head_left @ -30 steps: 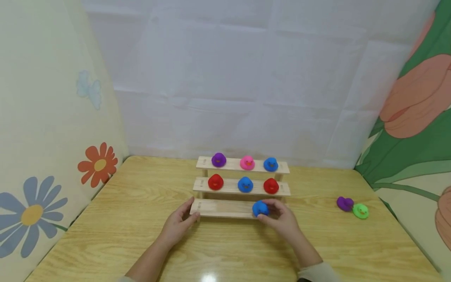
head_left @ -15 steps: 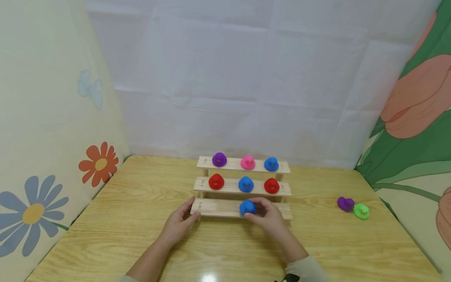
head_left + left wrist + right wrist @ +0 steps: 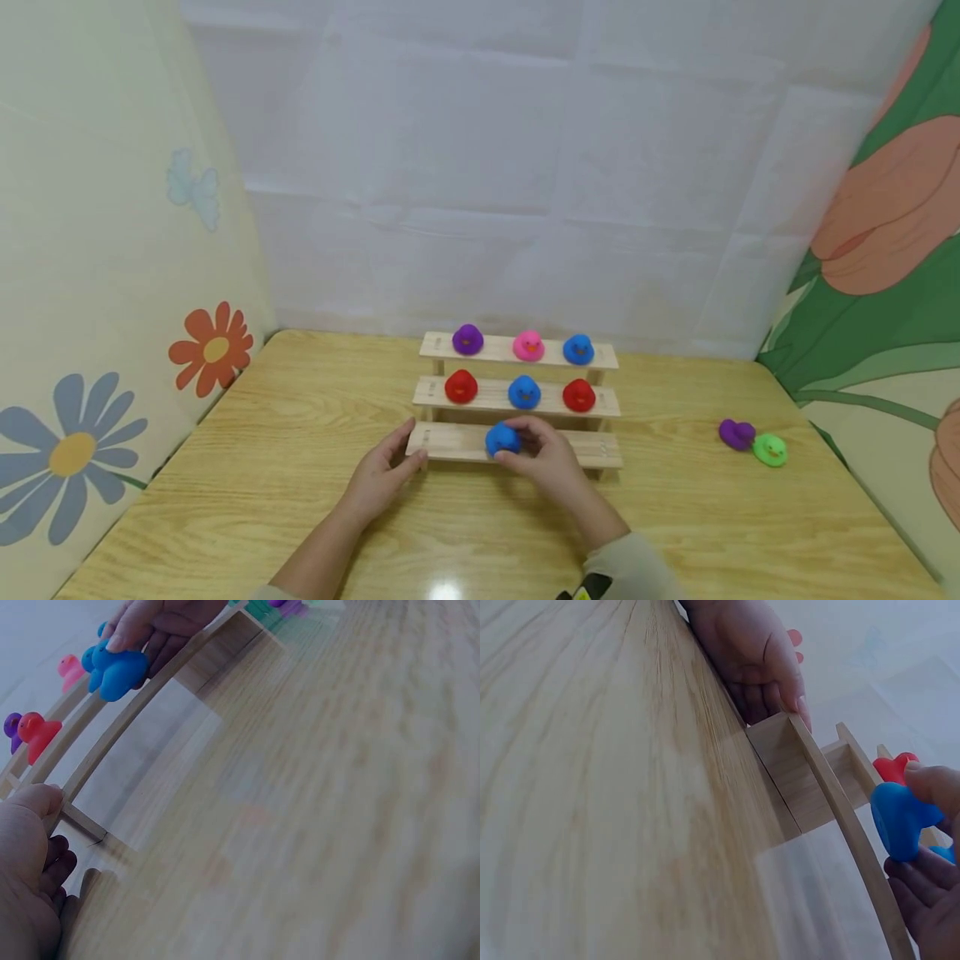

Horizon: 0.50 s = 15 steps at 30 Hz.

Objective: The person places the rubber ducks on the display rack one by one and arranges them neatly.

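A three-step wooden rack (image 3: 465, 454) stands mid-table. My right hand (image 3: 551, 462) pinches a blue rubber duck (image 3: 502, 442) between thumb and fingers, over the lowest step left of its middle. In the right wrist view the duck's underside (image 3: 892, 825) shows above the step's front edge. My left hand (image 3: 378, 473) grips the left end of the lowest step, its thumb (image 3: 41, 799) at the front edge. On the middle step sit a red duck (image 3: 461, 387), a blue duck (image 3: 524, 392) and another red duck (image 3: 579, 396).
The top step carries a purple duck (image 3: 468, 340), a pink duck (image 3: 528, 346) and a blue duck (image 3: 578, 350). Off to the right, a purple duck (image 3: 737, 434) and a green duck (image 3: 770, 450) lie on the wooden table (image 3: 225, 500). A white cloth (image 3: 465, 167) hangs behind.
My right hand has carried the blue duck leftward along the lowest step, from near its right end to left of the middle. The left hand keeps its place.
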Motion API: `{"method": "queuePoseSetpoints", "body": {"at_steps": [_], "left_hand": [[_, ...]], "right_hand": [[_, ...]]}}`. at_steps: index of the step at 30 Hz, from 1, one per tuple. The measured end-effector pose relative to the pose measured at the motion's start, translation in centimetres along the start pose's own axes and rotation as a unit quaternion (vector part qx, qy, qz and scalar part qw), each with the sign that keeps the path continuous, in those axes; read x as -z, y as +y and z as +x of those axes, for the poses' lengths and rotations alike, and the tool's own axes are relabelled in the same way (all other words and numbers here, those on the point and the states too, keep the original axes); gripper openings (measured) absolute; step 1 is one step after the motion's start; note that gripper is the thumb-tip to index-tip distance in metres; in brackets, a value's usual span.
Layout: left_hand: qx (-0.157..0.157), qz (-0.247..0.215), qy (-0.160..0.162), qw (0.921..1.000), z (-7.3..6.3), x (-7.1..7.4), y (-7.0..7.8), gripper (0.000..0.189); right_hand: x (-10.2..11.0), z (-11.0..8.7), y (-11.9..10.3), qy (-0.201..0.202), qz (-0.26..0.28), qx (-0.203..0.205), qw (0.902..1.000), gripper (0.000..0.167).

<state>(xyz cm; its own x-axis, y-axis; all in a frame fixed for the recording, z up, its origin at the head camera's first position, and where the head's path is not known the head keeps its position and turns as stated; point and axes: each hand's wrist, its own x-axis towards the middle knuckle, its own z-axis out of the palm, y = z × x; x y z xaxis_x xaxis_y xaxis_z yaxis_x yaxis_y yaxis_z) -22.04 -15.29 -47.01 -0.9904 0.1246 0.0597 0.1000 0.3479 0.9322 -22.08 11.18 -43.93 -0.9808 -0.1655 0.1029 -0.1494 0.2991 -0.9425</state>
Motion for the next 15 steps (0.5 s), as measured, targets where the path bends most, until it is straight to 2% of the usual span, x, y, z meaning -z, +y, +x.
{"method": "queuePoseSetpoints", "body": {"at_steps": [8,15], "left_hand": [[0.001,0.003,0.003,1.0,0.0,-0.1,0.0,0.065],[0.002,0.01,0.008,0.9999,0.0,-0.1,0.1,0.064]], "right_hand": [[-1.0,0.6,-0.2,-0.019,-0.013,0.026,0.9994,0.038],[-2.0,1.3,-0.8,-0.031,-0.026,0.011,0.9991,0.039]]}}
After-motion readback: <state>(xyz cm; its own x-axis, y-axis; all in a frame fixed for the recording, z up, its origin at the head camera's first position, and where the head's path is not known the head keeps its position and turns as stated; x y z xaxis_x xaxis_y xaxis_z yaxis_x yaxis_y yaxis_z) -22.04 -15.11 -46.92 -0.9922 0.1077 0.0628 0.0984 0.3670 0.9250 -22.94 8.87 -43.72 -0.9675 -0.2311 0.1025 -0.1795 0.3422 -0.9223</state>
